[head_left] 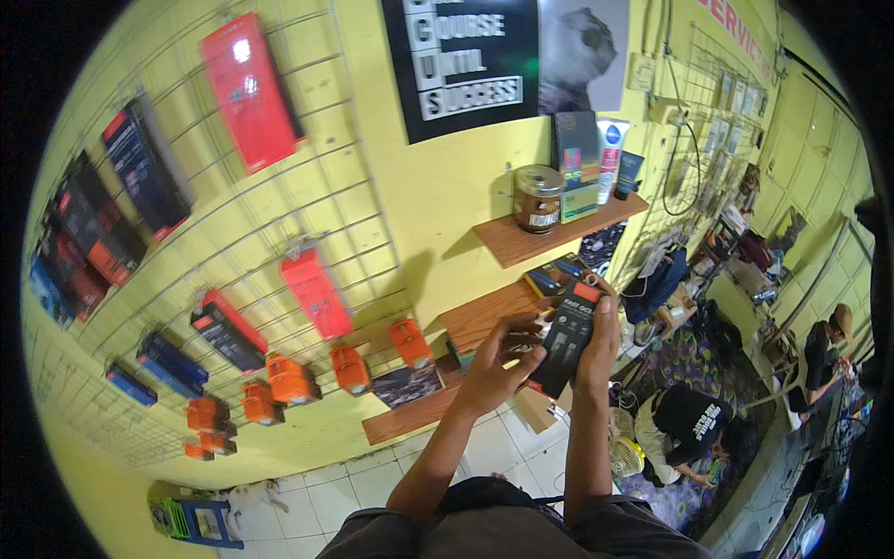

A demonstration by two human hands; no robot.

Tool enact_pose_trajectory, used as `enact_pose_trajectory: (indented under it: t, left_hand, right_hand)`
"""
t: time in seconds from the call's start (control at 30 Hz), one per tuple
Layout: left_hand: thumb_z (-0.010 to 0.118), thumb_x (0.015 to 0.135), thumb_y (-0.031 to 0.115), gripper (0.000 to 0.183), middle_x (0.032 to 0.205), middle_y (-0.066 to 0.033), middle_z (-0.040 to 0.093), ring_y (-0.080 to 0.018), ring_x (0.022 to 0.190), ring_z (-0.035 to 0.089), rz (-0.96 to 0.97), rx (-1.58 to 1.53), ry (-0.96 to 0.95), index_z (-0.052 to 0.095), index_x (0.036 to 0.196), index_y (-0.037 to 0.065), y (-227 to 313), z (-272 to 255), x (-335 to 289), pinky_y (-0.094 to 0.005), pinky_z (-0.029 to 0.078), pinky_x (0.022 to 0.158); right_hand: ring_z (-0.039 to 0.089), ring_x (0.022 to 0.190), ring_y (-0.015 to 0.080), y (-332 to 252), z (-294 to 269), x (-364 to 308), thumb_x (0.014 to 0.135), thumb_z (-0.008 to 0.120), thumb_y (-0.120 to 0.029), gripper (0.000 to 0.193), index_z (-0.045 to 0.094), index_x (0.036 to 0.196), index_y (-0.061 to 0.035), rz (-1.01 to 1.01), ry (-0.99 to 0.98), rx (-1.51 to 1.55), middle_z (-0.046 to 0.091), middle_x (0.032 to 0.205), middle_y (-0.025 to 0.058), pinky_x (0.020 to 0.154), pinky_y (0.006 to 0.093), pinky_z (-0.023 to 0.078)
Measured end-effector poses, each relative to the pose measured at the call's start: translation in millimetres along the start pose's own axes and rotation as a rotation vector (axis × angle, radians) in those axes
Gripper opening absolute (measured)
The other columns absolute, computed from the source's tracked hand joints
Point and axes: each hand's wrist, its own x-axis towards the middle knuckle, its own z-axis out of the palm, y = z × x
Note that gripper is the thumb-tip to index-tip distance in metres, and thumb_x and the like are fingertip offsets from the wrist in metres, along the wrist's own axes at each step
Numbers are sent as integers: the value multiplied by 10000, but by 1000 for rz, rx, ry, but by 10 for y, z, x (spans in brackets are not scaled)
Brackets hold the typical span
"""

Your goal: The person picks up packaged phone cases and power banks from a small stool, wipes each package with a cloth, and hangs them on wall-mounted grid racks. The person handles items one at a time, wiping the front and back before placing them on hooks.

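A slim black box [570, 334] with a red-orange patch at its top is held up in front of me, tilted, its printed face toward me. My right hand [599, 347] is wrapped along its right edge. At its lower left, my left hand [503, 365] is closed with the thumb against the box; its other fingers curl behind, partly hidden. Just beyond the hands is a wooden shelf [480, 326] bearing dark packets [545, 278] with blue on them.
On the left wall, a wire grid [349, 121] carries hanging red box packs [251, 93], dark ones and several orange lamps [349, 370]. An upper shelf [521, 244] holds a brown jar [538, 198] and tubes. A crouching person [689, 424] is at right; a blue stool [207, 522] stands lower left.
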Motion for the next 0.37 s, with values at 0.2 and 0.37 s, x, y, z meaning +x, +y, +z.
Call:
enact_pose_trajectory:
  t: [0.2,0.37]
  left_hand:
    - [779,989,180,502,1174,-70,706,-139,1058,693,-51,22,95,547,1409,30,580,-652,-715,-302,569,918]
    - [773,993,169,495,1188,-64,719,-118,1067,689,146,-33,266,551,1421,55,1035,-1471,-1557,-288,562,936]
  right_hand:
    - [676,1133,245,-14,987,-571,1131,461,-395,541,432,1525,-25,-54,-256,-30,631,1400,238,955,347,566]
    - [612,1240,207,48,1853,-1238,1114,559,-331,549,424,1557,-34,-142,-445,-93,584,1477,216,1038,340,509]
